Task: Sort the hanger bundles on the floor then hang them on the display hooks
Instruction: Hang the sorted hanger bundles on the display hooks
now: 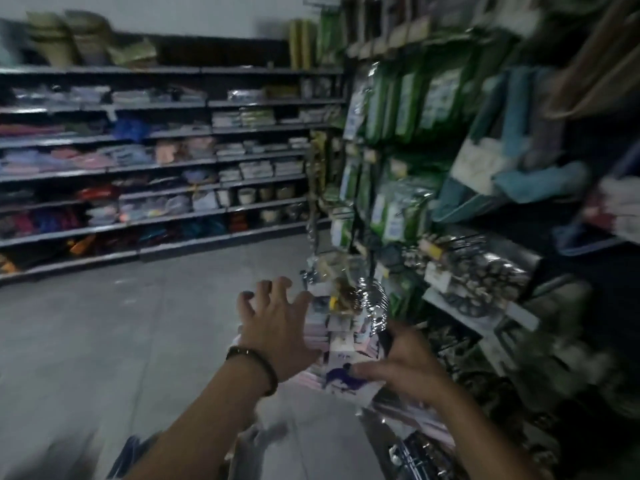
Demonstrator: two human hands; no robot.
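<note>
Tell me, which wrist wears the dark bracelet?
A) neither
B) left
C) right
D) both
B: the bracelet circles the wrist of the left hand, whose fingers are spread; the right hand, pinching a bundle, has a bare wrist.

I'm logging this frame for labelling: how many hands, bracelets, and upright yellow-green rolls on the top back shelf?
Hands: 2, the left hand and the right hand, which grips a hanger bundle
Bracelets: 1, on the left wrist
Yellow-green rolls: 2
Total: 5
</note>
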